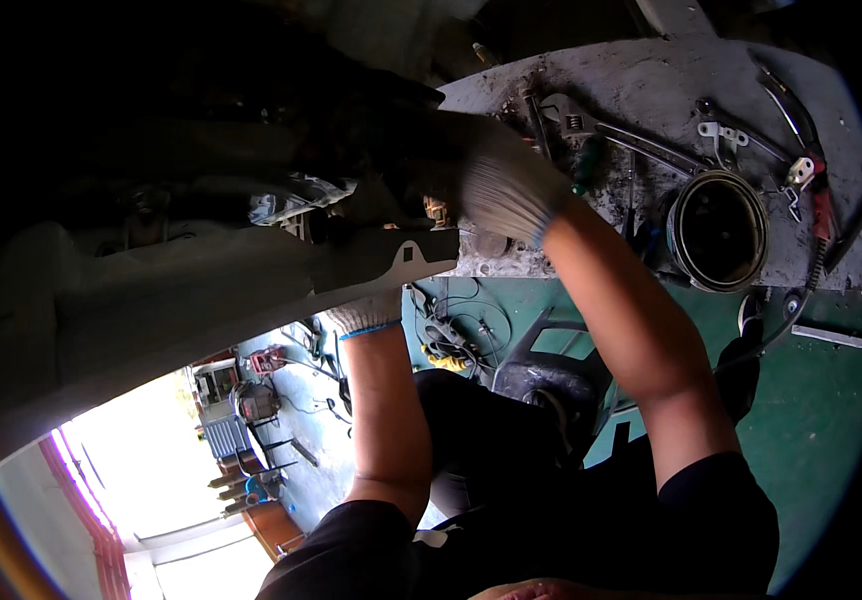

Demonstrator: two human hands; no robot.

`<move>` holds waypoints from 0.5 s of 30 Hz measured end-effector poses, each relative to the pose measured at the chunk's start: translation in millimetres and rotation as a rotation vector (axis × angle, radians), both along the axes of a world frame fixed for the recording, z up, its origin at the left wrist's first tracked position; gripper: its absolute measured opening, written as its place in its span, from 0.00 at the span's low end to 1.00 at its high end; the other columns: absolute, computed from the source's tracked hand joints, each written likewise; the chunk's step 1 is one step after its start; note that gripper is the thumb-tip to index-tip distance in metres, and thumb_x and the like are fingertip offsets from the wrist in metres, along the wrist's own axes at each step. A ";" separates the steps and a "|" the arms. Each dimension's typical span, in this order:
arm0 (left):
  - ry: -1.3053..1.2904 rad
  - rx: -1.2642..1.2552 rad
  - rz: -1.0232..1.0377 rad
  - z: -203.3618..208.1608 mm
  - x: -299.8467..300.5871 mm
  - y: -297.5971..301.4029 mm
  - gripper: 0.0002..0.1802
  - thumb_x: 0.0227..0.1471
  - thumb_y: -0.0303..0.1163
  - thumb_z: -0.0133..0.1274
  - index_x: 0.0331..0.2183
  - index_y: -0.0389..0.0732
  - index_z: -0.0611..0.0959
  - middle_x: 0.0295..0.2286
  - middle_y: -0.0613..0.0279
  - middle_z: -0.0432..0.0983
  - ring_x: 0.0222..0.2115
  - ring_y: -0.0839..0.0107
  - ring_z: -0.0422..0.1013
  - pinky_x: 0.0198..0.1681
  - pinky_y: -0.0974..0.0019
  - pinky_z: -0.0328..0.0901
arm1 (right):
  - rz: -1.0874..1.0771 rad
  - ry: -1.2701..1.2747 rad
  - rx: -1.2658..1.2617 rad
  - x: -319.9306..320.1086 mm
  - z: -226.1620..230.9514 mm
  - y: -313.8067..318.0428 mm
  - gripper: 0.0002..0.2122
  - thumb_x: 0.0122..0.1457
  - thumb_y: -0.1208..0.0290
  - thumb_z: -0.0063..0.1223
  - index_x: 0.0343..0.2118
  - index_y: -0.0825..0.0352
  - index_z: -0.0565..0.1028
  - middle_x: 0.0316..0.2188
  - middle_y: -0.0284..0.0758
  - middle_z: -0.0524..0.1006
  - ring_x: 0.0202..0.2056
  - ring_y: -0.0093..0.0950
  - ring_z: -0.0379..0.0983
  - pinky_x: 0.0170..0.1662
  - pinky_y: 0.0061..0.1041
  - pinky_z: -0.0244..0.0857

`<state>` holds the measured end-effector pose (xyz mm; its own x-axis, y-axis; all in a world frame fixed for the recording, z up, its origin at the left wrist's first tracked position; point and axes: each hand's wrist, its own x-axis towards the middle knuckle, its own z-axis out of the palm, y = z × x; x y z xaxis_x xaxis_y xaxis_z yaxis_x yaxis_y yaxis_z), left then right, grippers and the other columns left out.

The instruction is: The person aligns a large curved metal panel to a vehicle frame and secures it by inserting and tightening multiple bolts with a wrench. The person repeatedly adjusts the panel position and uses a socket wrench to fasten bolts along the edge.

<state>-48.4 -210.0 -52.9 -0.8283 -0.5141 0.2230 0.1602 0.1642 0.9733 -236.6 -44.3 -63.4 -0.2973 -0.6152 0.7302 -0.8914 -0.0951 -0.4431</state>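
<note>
A long grey metal panel stretches across the left half, its end with a square hole lying between my hands. My left hand, in a knitted work glove with a blue cuff, reaches up under the panel's lower edge. Its fingers are hidden behind the panel. Gloved too, my right hand is raised beside the dark assembly above the panel, at the edge of the work table. Blur and shadow hide its fingers. Near it, a small brass-coloured part and a crumpled shiny piece show in the dark area.
Right of my right hand, the dirty grey table bears an adjustable wrench, an open round can, a red-handled tool and several other tools. Below are a dark plastic stool and coiled cables on the green floor.
</note>
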 end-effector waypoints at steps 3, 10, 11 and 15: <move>0.268 0.564 0.122 15.3 -12.0 19.1 0.23 0.67 0.49 0.46 0.51 0.43 0.80 0.48 0.55 0.79 0.49 0.56 0.74 0.57 0.48 0.69 | 0.016 -0.032 0.182 -3.9 32.2 -40.0 0.16 0.57 0.73 0.60 0.50 0.62 0.81 0.52 0.43 0.80 0.50 0.40 0.78 0.54 0.34 0.74; 0.310 0.564 0.239 10.8 -18.2 5.8 0.26 0.65 0.53 0.46 0.52 0.42 0.79 0.49 0.56 0.78 0.50 0.57 0.74 0.57 0.47 0.66 | 0.241 -0.335 0.390 4.6 31.5 -58.4 0.17 0.59 0.72 0.57 0.52 0.66 0.79 0.51 0.45 0.80 0.51 0.41 0.78 0.54 0.35 0.73; 0.306 0.571 0.241 13.7 -21.2 8.3 0.27 0.65 0.54 0.46 0.52 0.42 0.79 0.49 0.56 0.78 0.50 0.56 0.73 0.58 0.46 0.66 | 0.250 -0.345 0.377 4.4 28.3 -59.1 0.17 0.60 0.72 0.56 0.52 0.67 0.79 0.51 0.45 0.80 0.51 0.41 0.79 0.54 0.34 0.74; 0.284 0.576 0.250 20.4 -26.9 16.7 0.31 0.64 0.58 0.45 0.54 0.43 0.78 0.51 0.56 0.77 0.52 0.56 0.72 0.60 0.43 0.63 | 0.193 -0.073 0.330 -0.1 22.0 -56.2 0.15 0.61 0.69 0.54 0.50 0.66 0.80 0.48 0.46 0.81 0.49 0.40 0.80 0.52 0.34 0.74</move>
